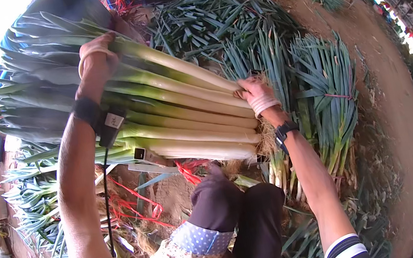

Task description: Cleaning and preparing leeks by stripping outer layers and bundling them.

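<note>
A row of thick leeks (188, 115) lies side by side in front of me, green leaves to the left and white root ends to the right. At the far side of the row, my left hand (98, 51) is closed around a leek (174, 64) where its white shaft turns green. My right hand (256, 93) is closed on the root end of that same leek, with its fingers bent over the tip. Pale bands wrap both hands. Below the right hand, tangled roots (267, 138) hang from the row's ends.
A heap of cut green leaves (210, 19) lies beyond the row. Tied bundles of leeks (329, 92) stand to the right, beside a dirt path (395, 114). More leeks (37, 212) lie at the left. Red plastic strips (143, 208) trail near my knees.
</note>
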Action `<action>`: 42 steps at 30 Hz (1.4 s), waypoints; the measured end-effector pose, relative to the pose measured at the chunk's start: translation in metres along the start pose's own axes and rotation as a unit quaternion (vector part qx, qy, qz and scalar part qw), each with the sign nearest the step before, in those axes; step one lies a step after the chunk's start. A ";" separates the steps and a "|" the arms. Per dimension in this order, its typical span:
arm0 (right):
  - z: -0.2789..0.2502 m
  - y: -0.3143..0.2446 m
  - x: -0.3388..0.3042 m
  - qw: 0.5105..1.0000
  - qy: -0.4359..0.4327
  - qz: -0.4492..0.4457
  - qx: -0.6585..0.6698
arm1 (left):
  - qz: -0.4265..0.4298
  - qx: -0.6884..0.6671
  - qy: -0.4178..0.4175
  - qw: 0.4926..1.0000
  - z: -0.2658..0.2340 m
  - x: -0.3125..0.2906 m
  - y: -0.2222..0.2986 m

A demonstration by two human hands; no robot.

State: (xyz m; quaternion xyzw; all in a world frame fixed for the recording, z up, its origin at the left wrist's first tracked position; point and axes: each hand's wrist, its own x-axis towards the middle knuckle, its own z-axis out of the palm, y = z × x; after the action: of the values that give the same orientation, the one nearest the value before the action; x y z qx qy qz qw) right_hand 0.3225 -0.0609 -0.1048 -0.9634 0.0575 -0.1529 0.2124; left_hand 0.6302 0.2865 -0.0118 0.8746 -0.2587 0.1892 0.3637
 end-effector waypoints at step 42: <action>0.013 -0.011 -0.023 0.990 0.092 -0.068 -0.085 | 0.265 0.493 -0.274 0.782 0.001 -0.038 0.123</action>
State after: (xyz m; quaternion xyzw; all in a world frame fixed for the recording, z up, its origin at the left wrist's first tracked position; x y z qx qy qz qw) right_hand 0.3054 -0.0417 -0.1177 -0.9614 0.0240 -0.2495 0.1132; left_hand 0.5275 0.2237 0.0335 0.8467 -0.4405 0.1326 -0.2675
